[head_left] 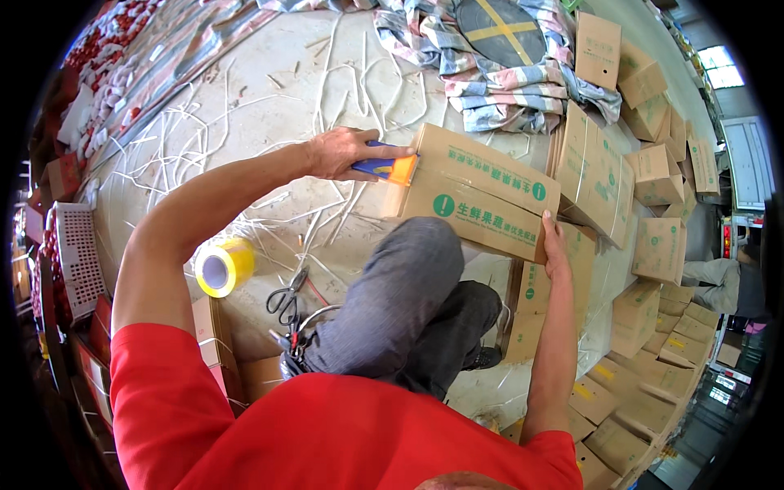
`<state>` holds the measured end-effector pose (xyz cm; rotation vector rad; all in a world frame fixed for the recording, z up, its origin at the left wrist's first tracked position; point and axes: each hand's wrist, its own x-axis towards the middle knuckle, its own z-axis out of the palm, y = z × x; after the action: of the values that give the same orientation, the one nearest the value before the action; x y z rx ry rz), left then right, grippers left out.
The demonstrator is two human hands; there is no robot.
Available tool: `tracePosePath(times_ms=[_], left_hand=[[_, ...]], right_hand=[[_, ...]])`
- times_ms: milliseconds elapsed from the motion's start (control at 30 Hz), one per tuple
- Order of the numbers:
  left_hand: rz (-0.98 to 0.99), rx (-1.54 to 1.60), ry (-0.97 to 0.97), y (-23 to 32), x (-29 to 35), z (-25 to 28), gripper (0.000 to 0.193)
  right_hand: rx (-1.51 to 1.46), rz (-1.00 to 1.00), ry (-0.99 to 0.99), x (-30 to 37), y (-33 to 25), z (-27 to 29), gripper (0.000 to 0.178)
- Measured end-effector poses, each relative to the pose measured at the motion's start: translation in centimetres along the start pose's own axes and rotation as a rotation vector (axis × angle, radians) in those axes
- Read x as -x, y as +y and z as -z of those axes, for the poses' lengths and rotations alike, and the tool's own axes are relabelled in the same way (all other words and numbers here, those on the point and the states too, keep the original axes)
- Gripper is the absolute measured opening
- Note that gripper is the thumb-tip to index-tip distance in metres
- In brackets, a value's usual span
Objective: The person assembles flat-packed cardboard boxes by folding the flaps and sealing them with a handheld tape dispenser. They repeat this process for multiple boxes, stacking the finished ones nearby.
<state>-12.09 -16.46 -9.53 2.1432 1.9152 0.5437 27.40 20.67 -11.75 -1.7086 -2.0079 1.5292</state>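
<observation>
My left hand (pixel 347 153) is wrapped round a blue and orange tape dispenser (pixel 402 169), which is pressed against the left end of a brown cardboard box (pixel 482 175). Green printing covers the box's upper faces, and a seam runs along its length. At the box's right end, my right hand (pixel 554 245) grips the lower corner, its thumb up and the other fingers partly hidden. The box is tilted above my bent knee (pixel 400 261). Whether tape stretches along the seam I cannot make out.
A yellow tape roll (pixel 220 267) and black scissors (pixel 286 298) are on the floor at left, among loose white straps (pixel 175 155). Stacked flat cartons (pixel 594 175) and several formed boxes (pixel 660 249) fill the right. A white crate (pixel 79 257) stands far left; a striped tarp (pixel 490 82) lies ahead.
</observation>
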Motion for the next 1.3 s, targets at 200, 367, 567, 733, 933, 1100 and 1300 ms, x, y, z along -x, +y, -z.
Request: tracePosePath(times_ms=[200, 367, 567, 733, 933, 1100, 1300], left_hand=[[-0.06, 0.135, 0.166, -3.2, 0.7, -4.6, 0.085], [0.03, 0.119, 0.174, -5.3, 1.8, -10.5, 0.083], [0.19, 0.077, 0.01, -6.8, 2.8, -15.9, 0.079], [0.206, -0.124, -0.35, -4.1, -1.5, -8.2, 0.066], [0.114, -0.521, -0.883, -1.9, -8.1, -13.3, 0.035], [0.619, -0.158, -0.513, -3.8, -3.6, -14.3, 0.053], [0.976, -0.086, -0.051, 0.7, 9.4, -15.6, 0.077]], right_hand=[[-0.012, -0.028, 0.019, 0.0, -0.2, -0.4, 0.097], [-0.005, -0.044, 0.053, -0.2, 0.0, -0.4, 0.088], [-0.058, -0.044, 0.019, -0.3, 0.5, -0.1, 0.07], [-0.073, -0.014, 0.025, 0.1, -0.3, -0.3, 0.061], [-0.006, 0.008, 0.064, -0.5, 1.2, -0.3, 0.063], [-0.158, 0.028, 0.075, -0.2, 1.9, 1.8, 0.061], [-0.236, -0.005, 0.013, 0.2, 0.7, 1.0, 0.06]])
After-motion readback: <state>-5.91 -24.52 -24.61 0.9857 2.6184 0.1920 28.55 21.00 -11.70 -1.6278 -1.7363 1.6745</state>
